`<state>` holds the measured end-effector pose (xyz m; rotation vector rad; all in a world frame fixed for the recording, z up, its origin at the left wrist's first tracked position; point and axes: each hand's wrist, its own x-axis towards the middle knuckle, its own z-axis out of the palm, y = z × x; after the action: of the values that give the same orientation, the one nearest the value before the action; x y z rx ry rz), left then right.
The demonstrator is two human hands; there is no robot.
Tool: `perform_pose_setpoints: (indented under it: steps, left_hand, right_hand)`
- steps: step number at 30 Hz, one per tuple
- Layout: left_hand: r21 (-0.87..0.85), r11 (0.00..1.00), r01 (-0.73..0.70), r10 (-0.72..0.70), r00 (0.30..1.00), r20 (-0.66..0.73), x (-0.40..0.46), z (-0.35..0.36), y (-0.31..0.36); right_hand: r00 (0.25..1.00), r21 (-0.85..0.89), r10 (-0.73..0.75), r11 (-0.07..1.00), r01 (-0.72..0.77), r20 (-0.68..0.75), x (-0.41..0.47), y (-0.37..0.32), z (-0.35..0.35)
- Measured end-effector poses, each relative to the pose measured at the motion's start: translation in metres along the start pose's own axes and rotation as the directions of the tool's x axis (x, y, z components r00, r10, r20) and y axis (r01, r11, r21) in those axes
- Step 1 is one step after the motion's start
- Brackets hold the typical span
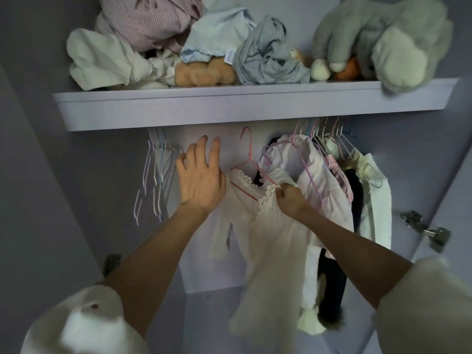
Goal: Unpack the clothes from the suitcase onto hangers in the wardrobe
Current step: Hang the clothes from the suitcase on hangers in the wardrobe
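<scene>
A white lace-trimmed garment [265,238] hangs on a pink hanger [249,162] below the wardrobe shelf [229,108]. My right hand [290,200] pinches the garment's lace neckline at its right shoulder. My left hand [200,175] is raised to the left of the hanger with fingers spread and straight, holding nothing. More hung clothes [332,190] in white, pink and dark fabric crowd the rail to the right. The suitcase is out of view.
Several empty pastel hangers [155,175] hang at the left end of the rail. The shelf carries crumpled clothes [158,42] and a grey plush toy [388,39]. Door hinges [424,229] sit on the right wall.
</scene>
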<state>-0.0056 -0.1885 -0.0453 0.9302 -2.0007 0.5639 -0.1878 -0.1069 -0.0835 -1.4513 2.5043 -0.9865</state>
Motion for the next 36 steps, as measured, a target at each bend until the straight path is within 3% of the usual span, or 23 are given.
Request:
perform_pose_setpoints:
  steps: [4,10,18,24,36]
  left_hand:
    - [0.123,0.986,-0.114,0.13,0.983,-0.127,0.023,-0.001,0.014]
    - [0.227,0.97,-0.087,0.113,0.988,-0.101,0.05,0.014,0.022]
    - [0.277,0.959,-0.063,0.134,0.96,-0.246,0.056,0.035,0.019]
    - [0.298,0.954,-0.039,0.114,0.964,-0.239,0.054,0.034,0.02]
    - [0.182,0.982,-0.05,0.063,0.996,-0.068,0.046,0.005,0.027]
  right_hand:
    - [0.996,0.015,0.011,1.0,-0.01,-0.09,0.007,0.006,-0.012]
    - [0.976,0.078,-0.012,0.996,0.029,-0.216,0.044,0.003,-0.019]
    - [0.972,0.135,0.159,0.981,-0.136,-0.171,0.077,0.025,-0.017]
    - [0.954,0.108,0.241,0.969,-0.224,-0.178,0.072,0.041,-0.02]
    - [0.982,0.068,0.177,0.983,-0.172,-0.07,0.033,0.025,-0.027]
